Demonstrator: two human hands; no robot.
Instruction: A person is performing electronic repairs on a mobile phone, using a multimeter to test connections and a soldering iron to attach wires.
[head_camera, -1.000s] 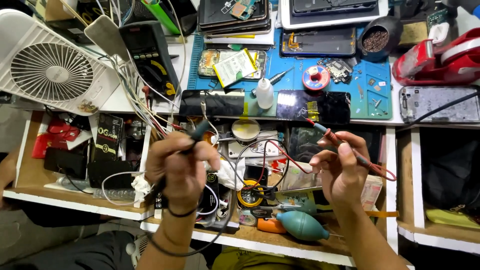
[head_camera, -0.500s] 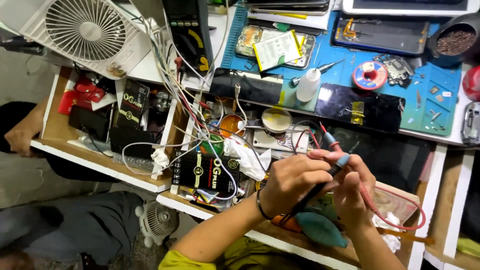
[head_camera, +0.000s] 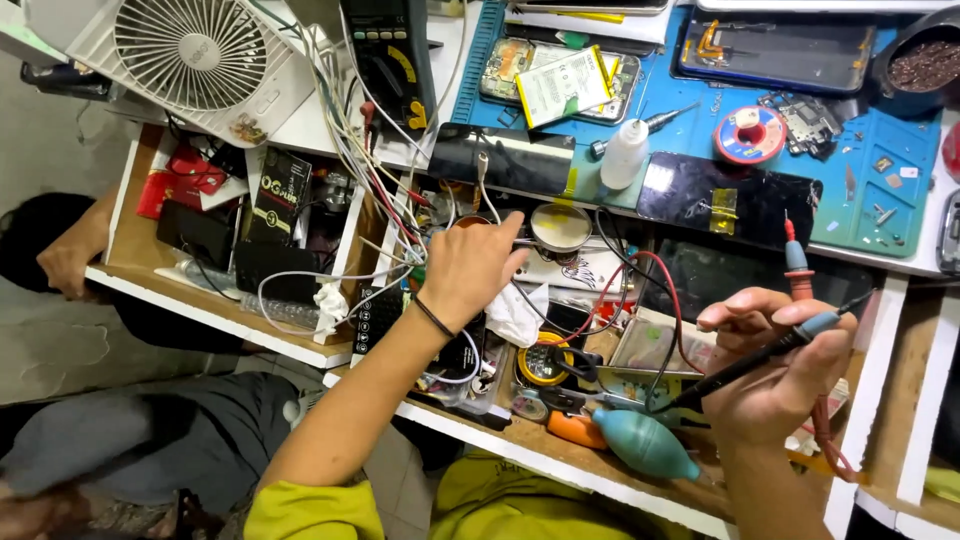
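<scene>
Probes are the things in my care now: my right hand (head_camera: 775, 385) holds two multimeter probes together, the black probe (head_camera: 760, 357) lying across the fingers like a pen and the red probe (head_camera: 797, 270) standing up behind them, above the open drawer at the right of the tabletop (head_camera: 905, 262). They look light and stiff, with smooth plastic barrels and sharp metal tips, so I judge the best hold is on the barrel, away from the tip; the thin red lead (head_camera: 640, 270) is soft and can catch on the clutter. My left hand (head_camera: 468, 272) is empty, fingers loosely spread, reaching toward a small round tin (head_camera: 560, 226) between the tangled cables (head_camera: 350, 150).
</scene>
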